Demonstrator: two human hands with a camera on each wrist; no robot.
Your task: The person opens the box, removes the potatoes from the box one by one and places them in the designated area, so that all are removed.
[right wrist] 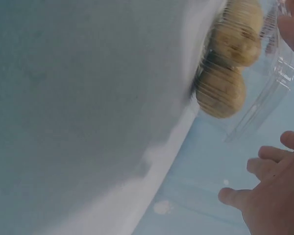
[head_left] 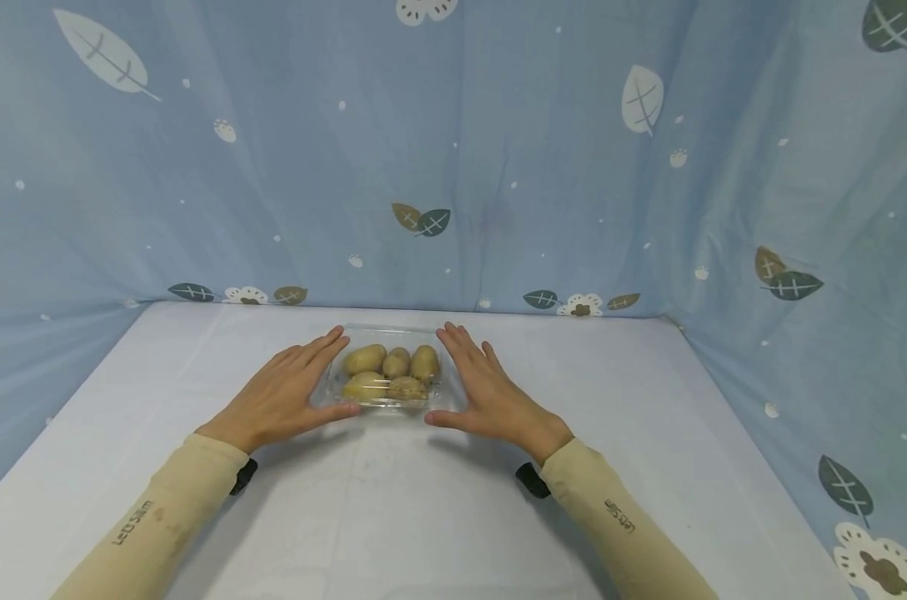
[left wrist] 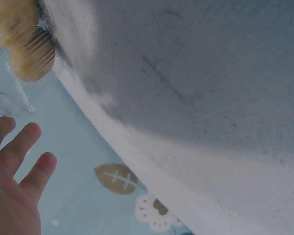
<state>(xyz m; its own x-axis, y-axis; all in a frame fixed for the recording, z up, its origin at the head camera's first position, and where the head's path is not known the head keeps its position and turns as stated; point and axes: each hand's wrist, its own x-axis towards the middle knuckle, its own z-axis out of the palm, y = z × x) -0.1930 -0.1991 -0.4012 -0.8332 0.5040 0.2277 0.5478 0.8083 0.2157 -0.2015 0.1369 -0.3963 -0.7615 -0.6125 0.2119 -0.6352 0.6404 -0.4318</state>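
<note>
A clear plastic box (head_left: 390, 406) with several yellowish-brown potatoes (head_left: 365, 359) inside sits toward the back of the white table. My left hand (head_left: 292, 392) is at its left side, fingers stretched forward and thumb pointing inward along the front. Mirroring it, my right hand (head_left: 491, 396) is at the right side, fingers extended and spread, thumb near the front right corner. In the right wrist view the box's ridged side and rim (right wrist: 264, 105) show close to the outstretched fingers. Potatoes (left wrist: 33, 56) are partly visible through the wall in the left wrist view.
The white table (head_left: 393, 517) ends at a blue curtain (head_left: 498, 167) with leaf and flower prints, which rises behind it and along the sides. Beige sleeves (head_left: 153, 517) cover both forearms, and a black wrist strap (head_left: 532, 481) shows under the right wrist.
</note>
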